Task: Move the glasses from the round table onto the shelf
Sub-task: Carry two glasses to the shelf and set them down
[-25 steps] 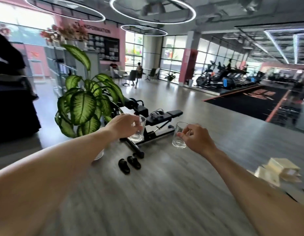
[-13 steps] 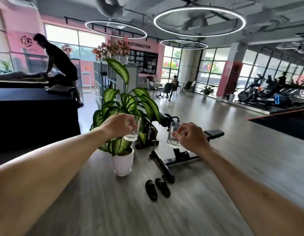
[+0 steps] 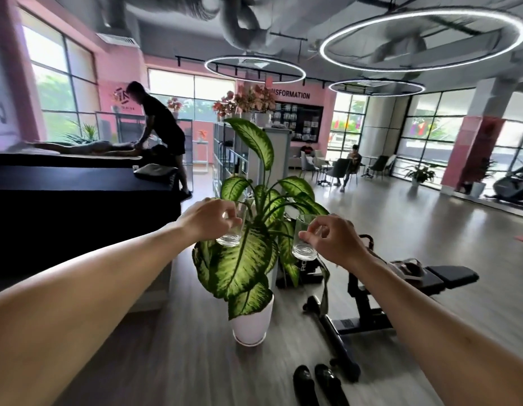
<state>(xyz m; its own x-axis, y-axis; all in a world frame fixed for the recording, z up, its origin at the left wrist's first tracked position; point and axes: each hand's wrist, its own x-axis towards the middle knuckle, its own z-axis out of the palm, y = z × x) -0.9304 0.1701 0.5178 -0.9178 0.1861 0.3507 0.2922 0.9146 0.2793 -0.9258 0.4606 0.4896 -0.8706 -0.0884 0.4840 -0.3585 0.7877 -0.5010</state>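
Both my arms reach forward at chest height, each carrying a clear empty drinking glass. My left hand (image 3: 209, 219) grips one glass (image 3: 232, 234) from the side, fingers curled round its upper part. My right hand (image 3: 335, 240) pinches the second glass (image 3: 304, 244) near its rim. The two glasses hang upright in the air, apart from each other, above a potted plant. A grey open shelf unit (image 3: 228, 153) stands further back behind the plant. The round table is out of view.
A large-leaved plant in a white pot (image 3: 253, 323) stands on the floor straight ahead. A black weight bench (image 3: 371, 294) and a pair of black shoes (image 3: 315, 382) lie to the right. A dark massage table (image 3: 78, 194) with people at it fills the left.
The view has swung left and moved toward the plant, which now looks bigger and nearer. Both hands keep their glasses and have risen slightly in the frame.
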